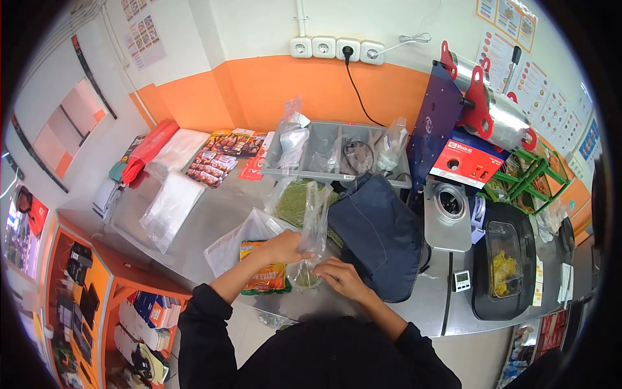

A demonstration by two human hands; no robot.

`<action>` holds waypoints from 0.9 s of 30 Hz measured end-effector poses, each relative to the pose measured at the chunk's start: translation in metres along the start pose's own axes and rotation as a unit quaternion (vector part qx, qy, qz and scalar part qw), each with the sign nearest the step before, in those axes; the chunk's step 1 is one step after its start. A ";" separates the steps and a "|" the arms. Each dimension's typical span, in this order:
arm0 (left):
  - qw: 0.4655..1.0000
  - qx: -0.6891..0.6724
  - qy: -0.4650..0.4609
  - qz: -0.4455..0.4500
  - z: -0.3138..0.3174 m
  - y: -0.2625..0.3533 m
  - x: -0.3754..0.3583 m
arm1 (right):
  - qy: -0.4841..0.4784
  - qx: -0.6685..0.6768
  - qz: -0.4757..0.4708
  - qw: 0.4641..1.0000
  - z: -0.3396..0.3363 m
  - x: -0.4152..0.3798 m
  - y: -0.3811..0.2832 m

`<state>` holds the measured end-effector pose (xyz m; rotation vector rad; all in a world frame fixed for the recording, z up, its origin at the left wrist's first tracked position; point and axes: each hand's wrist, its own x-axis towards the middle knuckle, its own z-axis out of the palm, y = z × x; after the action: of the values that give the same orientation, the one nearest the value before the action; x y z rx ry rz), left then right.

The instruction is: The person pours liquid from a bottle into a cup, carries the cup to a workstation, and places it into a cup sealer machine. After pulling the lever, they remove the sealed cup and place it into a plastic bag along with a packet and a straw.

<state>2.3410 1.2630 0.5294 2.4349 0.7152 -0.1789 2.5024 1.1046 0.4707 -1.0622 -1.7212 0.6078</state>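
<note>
A clear plastic bag (pixel 315 220) stands upright at the front of the counter, with something greenish low inside it. My left hand (pixel 284 247) is closed around the bag's middle. On its lower right side, the fingers of my right hand (pixel 341 277) pinch the plastic. Beneath my left wrist lies an orange and green printed packet (pixel 267 277), partly covered by the forearm. Behind the bag, a larger clear bag of green powder or flakes (pixel 295 200) rests on the counter. A white plastic sheet or bag (pixel 223 249) spreads out to the left.
A dark blue cloth or apron (pixel 376 240) lies right of my hands. Behind stands a grey divided tray (pixel 311 174) with bags. Farther right are a cup sealing machine (pixel 447 207), a small timer (pixel 461 281) and a black tray (pixel 483 305) holding a clear container of yellow pieces (pixel 504 272).
</note>
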 end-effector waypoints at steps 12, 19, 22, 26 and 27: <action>0.980 -0.035 0.169 -0.103 0.046 0.000 -0.011 | -0.002 0.131 0.135 0.982 0.025 -0.004 0.003; 0.948 -0.139 0.235 -0.165 0.068 0.008 -0.015 | -0.018 0.119 0.118 0.986 0.014 -0.003 -0.001; 0.942 -0.121 0.262 -0.171 0.065 0.026 -0.024 | -0.045 0.101 0.115 0.987 0.006 0.003 -0.007; 0.929 -0.054 0.342 -0.132 0.076 0.030 -0.023 | -0.035 0.105 0.082 0.990 0.006 0.000 0.005; 0.927 -0.057 0.344 -0.136 0.078 0.031 -0.023 | -0.041 0.105 0.083 0.990 0.010 -0.003 0.013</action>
<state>2.3410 1.1864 0.4881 2.2576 1.3215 0.6289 2.4986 1.1093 0.4558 -1.0479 -1.6072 0.9302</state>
